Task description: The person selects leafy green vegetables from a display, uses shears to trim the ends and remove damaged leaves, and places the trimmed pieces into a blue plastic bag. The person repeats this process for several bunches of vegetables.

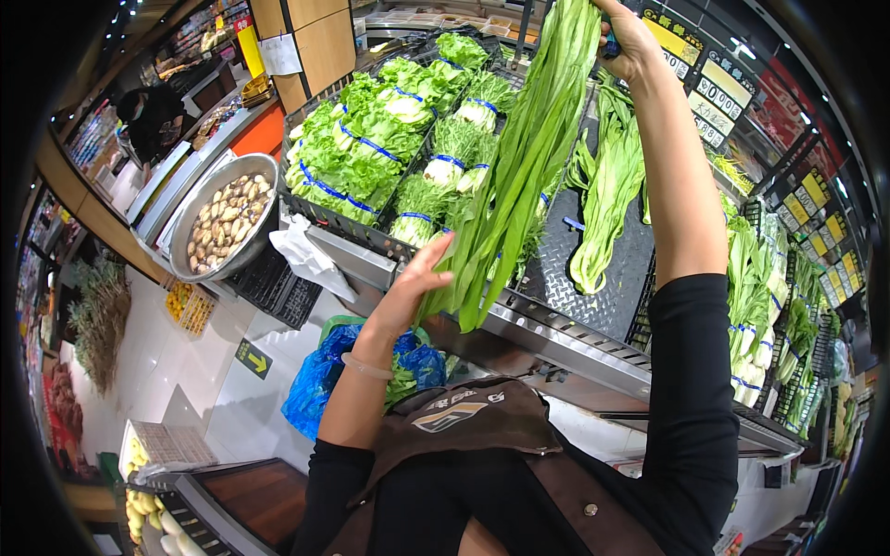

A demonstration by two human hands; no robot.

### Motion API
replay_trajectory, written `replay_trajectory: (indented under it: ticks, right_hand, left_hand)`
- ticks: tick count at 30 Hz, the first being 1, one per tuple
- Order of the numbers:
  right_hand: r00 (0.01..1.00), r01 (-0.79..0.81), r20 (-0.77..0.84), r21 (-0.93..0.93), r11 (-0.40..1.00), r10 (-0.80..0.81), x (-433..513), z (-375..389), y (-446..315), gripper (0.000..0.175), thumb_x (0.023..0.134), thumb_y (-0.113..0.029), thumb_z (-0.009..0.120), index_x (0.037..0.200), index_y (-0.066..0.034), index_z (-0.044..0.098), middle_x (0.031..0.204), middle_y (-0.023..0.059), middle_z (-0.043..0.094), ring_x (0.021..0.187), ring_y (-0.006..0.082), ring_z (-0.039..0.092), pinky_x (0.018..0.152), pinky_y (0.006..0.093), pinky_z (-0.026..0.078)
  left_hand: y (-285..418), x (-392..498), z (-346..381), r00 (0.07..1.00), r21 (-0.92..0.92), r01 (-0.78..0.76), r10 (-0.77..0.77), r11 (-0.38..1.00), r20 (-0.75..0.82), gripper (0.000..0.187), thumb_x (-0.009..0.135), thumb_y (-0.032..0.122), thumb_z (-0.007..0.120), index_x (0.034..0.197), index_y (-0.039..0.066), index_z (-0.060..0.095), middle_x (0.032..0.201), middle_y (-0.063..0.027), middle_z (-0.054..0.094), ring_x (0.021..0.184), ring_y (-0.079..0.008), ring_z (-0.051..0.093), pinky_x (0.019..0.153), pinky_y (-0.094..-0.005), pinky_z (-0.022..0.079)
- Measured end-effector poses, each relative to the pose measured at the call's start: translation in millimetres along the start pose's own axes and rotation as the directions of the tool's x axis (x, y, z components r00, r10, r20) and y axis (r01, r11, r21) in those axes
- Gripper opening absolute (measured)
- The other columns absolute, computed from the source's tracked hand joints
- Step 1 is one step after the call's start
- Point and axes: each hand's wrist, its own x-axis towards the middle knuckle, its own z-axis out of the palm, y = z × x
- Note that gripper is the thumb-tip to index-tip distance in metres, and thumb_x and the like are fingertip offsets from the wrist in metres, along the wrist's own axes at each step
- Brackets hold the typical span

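A long bunch of green leafy vegetables point(528, 160) hangs at a slant above the display, leaf tips toward me. My right hand point(634, 48), raised at the top, grips its upper end. A small dark blue item point(611, 46) shows at those fingers; I cannot tell what it is. Beside the lower leaf tips is my left hand point(417, 281), thumb and finger apart; leaves hide whether it grips any. Under my right forearm, another bunch of leafy greens point(608, 201) lies on a black textured shelf mat point(539, 278). A loose blue band point(573, 223) lies near it.
Black crates hold blue-banded lettuce point(361, 139) and thin-leaved greens point(445, 156). A metal bowl point(272, 236) of shellfish-like items stands left, near white paper point(313, 257). Below my left arm sits a blue-bag-lined basket point(313, 389). Banded greens point(754, 313) line the right. A person point(149, 121) is far left.
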Motion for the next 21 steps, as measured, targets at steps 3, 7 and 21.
replay_trajectory:
  ticks: [3, 7, 21]
  right_hand:
    - [0.997, -0.078, -0.001, 0.011, 0.997, 0.078, -12.1, 11.5, -0.9, 0.020, 0.094, -0.032, 0.075, 0.083, -0.0192, 0.063, 0.059, -0.0109, 0.053, 0.039, 0.0001, 0.040, 0.034, 0.0177, 0.027]
    - [0.998, -0.014, 0.057, -0.068, 0.998, 0.018, -27.5, 32.3, 3.6, 0.024, 0.094, -0.033, 0.075, 0.079, -0.0202, 0.062, 0.058, -0.0120, 0.050, 0.041, -0.0009, 0.040, 0.035, 0.0172, 0.026]
    - [0.976, 0.041, 0.216, -0.305, 0.951, 0.027, -67.1, 11.0, 22.2, 0.039, 0.084, -0.043, 0.084, 0.090, -0.0105, 0.063, 0.071, -0.0068, 0.057, 0.050, -0.0001, 0.042, 0.044, 0.0176, 0.029]
  left_hand:
    - [6.2, 16.9, 19.0, 0.901, 0.375, -0.318, 0.401, 0.871, -0.165, 0.049, 0.091, 0.013, 0.070, 0.136, 0.003, 0.053, 0.136, -0.0134, 0.056, 0.132, -0.0270, 0.051, 0.110, -0.0391, 0.039]
    - [13.0, 31.6, 48.0, 0.728, 0.764, -0.400, 0.682, 0.505, -0.070, 0.021, 0.087, 0.009, 0.077, 0.105, 0.003, 0.068, 0.107, -0.0105, 0.062, 0.104, -0.0265, 0.061, 0.095, -0.0349, 0.047]
    - [92.5, -43.8, 10.9, 0.689, 0.392, -0.435, 0.580, 0.811, -0.436, 0.011, 0.104, 0.020, 0.059, 0.100, 0.010, 0.058, 0.066, 0.0059, 0.051, 0.051, -0.0014, 0.037, 0.045, -0.0172, 0.025]
